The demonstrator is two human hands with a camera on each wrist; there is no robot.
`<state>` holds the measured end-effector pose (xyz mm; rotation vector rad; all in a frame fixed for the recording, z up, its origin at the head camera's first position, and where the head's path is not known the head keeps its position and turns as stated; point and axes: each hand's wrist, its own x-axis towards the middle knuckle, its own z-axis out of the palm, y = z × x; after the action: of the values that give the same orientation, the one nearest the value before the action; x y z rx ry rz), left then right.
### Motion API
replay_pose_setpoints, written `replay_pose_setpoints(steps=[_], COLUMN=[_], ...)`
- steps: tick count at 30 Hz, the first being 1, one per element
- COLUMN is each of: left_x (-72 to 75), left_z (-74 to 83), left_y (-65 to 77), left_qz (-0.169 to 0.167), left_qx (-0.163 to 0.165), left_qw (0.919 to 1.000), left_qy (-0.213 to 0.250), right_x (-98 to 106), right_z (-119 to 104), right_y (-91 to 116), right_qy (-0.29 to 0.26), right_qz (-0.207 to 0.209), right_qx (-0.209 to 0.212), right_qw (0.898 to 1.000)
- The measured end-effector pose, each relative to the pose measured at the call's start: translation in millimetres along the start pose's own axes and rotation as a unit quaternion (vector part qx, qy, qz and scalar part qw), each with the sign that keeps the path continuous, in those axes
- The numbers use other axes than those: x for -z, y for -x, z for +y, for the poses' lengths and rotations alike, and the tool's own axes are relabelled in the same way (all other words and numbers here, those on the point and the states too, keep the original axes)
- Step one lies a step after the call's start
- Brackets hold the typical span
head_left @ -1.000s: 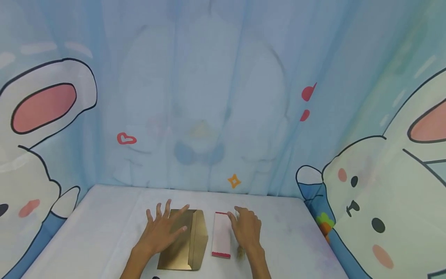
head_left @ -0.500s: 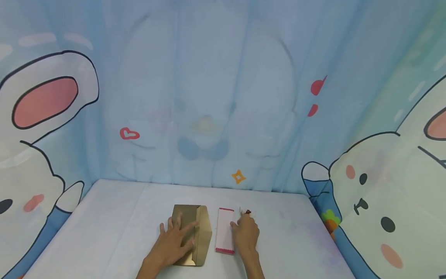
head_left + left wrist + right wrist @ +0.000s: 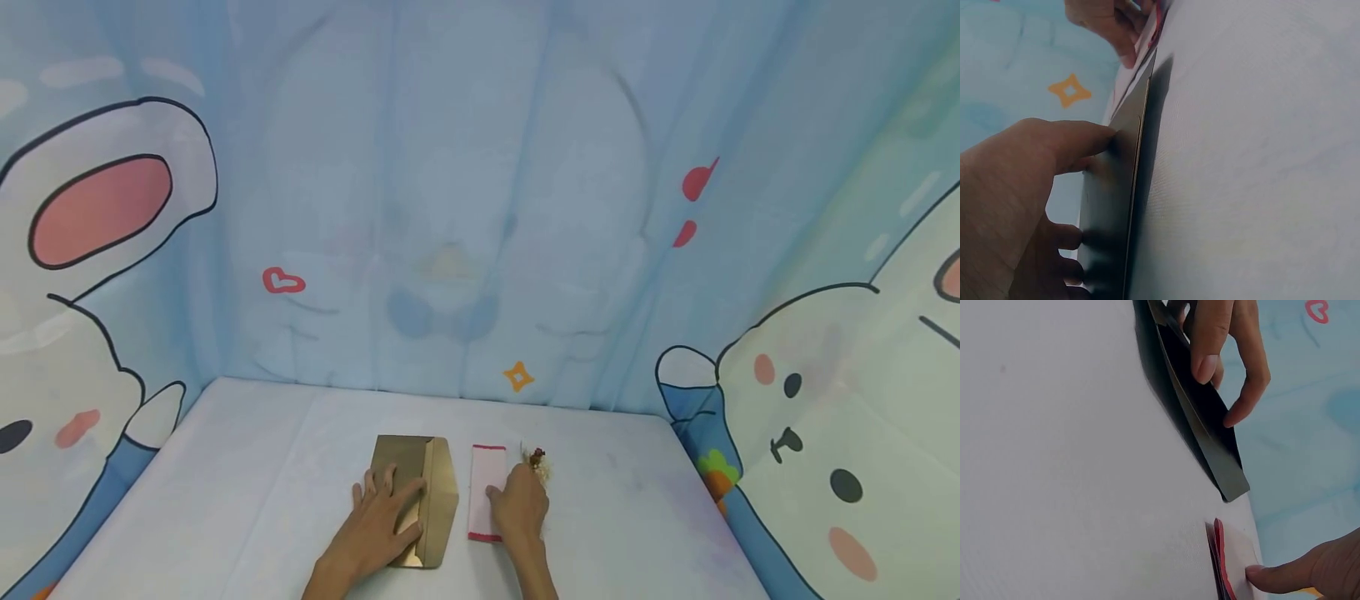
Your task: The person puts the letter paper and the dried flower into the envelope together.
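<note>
My left hand (image 3: 378, 521) lies with spread fingers on a shiny gold envelope (image 3: 442, 492), fingertips touching its face in the left wrist view. The envelope lies on the table, its flap to the right. To its right is a pale pink card (image 3: 487, 471) with red ends, seen edge-on in the right wrist view as layered. My right hand (image 3: 521, 508) is over the card's right side, thumb (image 3: 1260, 575) touching its face. Its other fingers are bent and mostly hidden, so I cannot tell whether they grip. Beyond them, a small dried flower bunch (image 3: 537, 462) shows its head.
A white cloth (image 3: 285, 483) covers the table. Blue curtains (image 3: 450, 208) with printed rabbits rise along its back and sides. A narrow strip of cloth separates the envelope from the card.
My left hand has come down onto the envelope. My right hand has moved left from over the dried flowers to the card, uncovering more of the flower head. The view has shifted slightly.
</note>
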<state>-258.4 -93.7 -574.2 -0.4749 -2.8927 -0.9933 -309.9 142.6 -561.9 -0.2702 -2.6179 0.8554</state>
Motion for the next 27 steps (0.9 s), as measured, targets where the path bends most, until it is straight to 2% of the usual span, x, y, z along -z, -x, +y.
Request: replay_pose_setpoints(steps=[4,8,12,17,21,24,27], left_x=[0.1,0.8,-0.3,-0.3,0.6,0.1,0.5], left_z=[2.2,3.0,2.0,0.4,0.1,-0.8,-0.4], left_y=[0.5,0.2,-0.2,-0.9,-1.0,-1.5,-1.2], left_qz=[-0.004,-0.003,-0.001,0.004,0.003,0.002,0.001], left_qx=[0.005,0.006,0.003,-0.001,0.003,0.003,0.0], left_qw=[1.0,1.0,0.9999,0.9999,0.9998,0.9998,0.9998], left_qy=[0.004,0.007,0.011,0.013,0.019,0.02,0.02], right_x=[3,8,15,23,22,20,17], right_z=[-1,-2,-1,-3,-5,-8,-11], right_y=[3,2,1,1,1,1,3], right_qy=[-0.028,-0.09,-0.169,-0.236,-0.296,-0.325,-0.329], right_qz=[0.025,0.017,-0.017,-0.027,-0.045,-0.064,-0.075], right_qx=[-0.018,-0.062,-0.113,-0.141,-0.159,-0.172,-0.182], right_qw=[0.999,0.994,0.979,0.961,0.941,0.928,0.924])
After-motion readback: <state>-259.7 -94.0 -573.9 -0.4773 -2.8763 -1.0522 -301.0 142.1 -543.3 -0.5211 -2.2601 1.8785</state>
